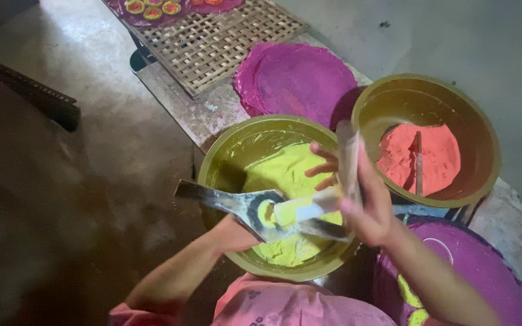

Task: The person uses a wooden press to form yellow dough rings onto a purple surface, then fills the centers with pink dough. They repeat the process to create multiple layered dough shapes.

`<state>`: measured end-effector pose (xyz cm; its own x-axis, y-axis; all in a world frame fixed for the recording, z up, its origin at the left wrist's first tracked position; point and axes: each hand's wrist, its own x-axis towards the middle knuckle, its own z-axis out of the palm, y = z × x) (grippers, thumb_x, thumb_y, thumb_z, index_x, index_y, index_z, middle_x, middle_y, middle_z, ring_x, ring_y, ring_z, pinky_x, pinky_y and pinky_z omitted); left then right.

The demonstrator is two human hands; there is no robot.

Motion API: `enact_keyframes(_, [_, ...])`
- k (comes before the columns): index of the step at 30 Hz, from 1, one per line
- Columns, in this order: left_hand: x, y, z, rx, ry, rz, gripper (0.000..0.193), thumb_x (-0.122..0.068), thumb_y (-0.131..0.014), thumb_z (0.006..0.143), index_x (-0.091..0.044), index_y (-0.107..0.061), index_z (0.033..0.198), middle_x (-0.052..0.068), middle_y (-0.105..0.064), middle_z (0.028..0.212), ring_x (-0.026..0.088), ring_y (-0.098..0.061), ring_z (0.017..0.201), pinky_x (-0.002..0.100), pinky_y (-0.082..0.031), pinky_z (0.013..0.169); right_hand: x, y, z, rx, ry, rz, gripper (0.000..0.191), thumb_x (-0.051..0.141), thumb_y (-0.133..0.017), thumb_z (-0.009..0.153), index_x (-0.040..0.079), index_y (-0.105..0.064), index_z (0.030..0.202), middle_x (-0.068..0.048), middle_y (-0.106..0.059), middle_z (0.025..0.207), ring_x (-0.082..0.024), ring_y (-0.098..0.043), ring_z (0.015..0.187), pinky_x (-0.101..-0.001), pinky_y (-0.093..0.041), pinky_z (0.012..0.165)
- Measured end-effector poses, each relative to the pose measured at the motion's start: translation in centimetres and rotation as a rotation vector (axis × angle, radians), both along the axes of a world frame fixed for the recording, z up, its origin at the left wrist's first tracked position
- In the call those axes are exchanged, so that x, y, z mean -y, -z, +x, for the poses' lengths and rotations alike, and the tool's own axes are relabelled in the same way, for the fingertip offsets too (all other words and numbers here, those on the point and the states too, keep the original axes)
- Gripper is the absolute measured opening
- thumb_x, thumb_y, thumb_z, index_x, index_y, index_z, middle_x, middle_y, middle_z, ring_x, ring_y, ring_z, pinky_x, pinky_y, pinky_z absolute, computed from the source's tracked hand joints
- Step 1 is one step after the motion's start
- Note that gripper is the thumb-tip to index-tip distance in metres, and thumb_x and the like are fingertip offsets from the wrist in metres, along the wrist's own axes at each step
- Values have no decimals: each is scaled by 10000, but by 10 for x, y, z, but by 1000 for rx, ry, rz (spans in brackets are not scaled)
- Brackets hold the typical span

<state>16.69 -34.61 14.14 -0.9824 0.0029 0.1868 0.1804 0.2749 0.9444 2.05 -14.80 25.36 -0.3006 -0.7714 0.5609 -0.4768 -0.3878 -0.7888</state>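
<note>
Right over the middle of the olive-green bowl (225,158), a flat metal mould (246,206) with a round hole is held level, its hole packed with yellow-green paste (285,172) like the heap in the bowl below. The left hand (234,234) grips the mould from underneath at the bowl's near rim, fingers wrapped around the metal. The right hand (357,202) is closed around a pale scraper (306,208) whose tip touches the paste in the hole; its fingers are curled, though motion blur hides how tightly. Just beside the green bowl, toward the bench's right edge, stands a second bowl (484,151) holding orange-red paste (433,154) with a thin blade stuck in it. Behind both bowls lie magenta discs (297,78), and a woven bamboo tray (215,42) rests toward the bench's far end. Another magenta round (484,265) sits at the near right corner.
</note>
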Motion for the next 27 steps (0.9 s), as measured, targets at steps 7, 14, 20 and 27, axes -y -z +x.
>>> enact_keyframes(7, [-7,-43,25,-79,127,80,502,-304,-812,780,-87,-629,1194,119,-692,1175,273,-660,1107,438,-519,967,-22,23,34,-746,39,-135,605,239,-697,934,260,-422,1473,-244,-576,1441,-496,-667,1238,-479,-647,949])
enact_keyframes(14, [-22,-9,-13,-79,251,-519,388,-304,-856,797,-149,-740,1134,49,-765,1062,206,-708,1004,394,-529,908,-42,25,57,-503,235,30,699,280,-672,986,158,-327,1581,-231,-482,1567,-485,-511,1437,-514,-476,1163])
enact_keyframes(20, [-41,-50,-109,922,957,-242,354,-198,-812,888,38,-748,1145,266,-647,880,452,-576,790,665,-422,770,-133,30,25,267,-223,531,1019,573,-735,910,-4,-226,1578,-175,-332,1633,-260,-344,1512,-405,-275,1243])
enact_keyframes(27, [-187,-29,-39,-416,-129,-336,728,-137,-783,728,17,-467,1366,241,-487,1365,394,-475,1318,478,-396,1119,-286,92,79,660,160,471,1031,596,-853,778,-21,-469,1510,-145,-561,1478,-263,-500,1417,-428,-373,1205])
